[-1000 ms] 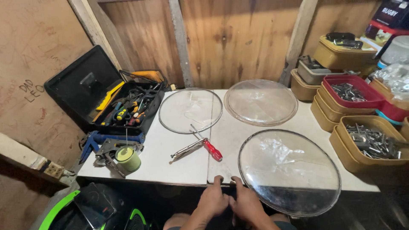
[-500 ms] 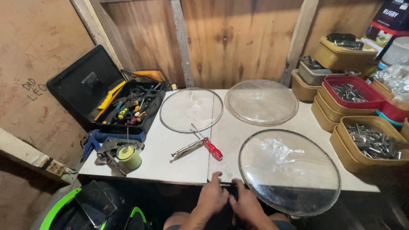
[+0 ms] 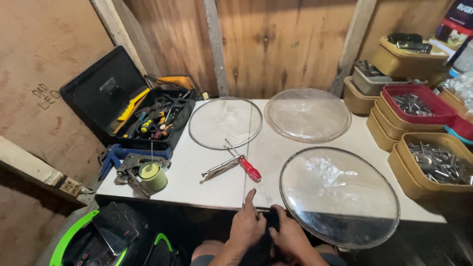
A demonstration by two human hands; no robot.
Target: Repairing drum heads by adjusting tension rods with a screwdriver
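Observation:
My left hand [image 3: 246,225] and my right hand [image 3: 290,239] are pressed together at the front edge of the white table [image 3: 197,182]. The left index finger reaches up onto the tabletop. Something dark sits between the two hands, and what it is stays unclear. Just right of them a large round glass lid with a metal rim [image 3: 339,196] overhangs the table's front edge. A red-handled screwdriver [image 3: 250,169] and silver locking pliers [image 3: 220,168] lie just beyond the hands. Two more round glass lids, one flat [image 3: 225,122] and one domed [image 3: 308,114], rest farther back.
An open black toolbox [image 3: 143,116] full of hand tools stands at the back left. In front of it are a green roll [image 3: 152,176] and a blue clamp [image 3: 113,156]. Tan tubs of screws [image 3: 433,162] and a red tray [image 3: 414,103] line the right. A green and black machine [image 3: 108,236] stands below left.
My hands have stayed at the table's front edge, and the left index finger now stretches up onto the tabletop. The view has shifted slightly. Nothing on the table moved.

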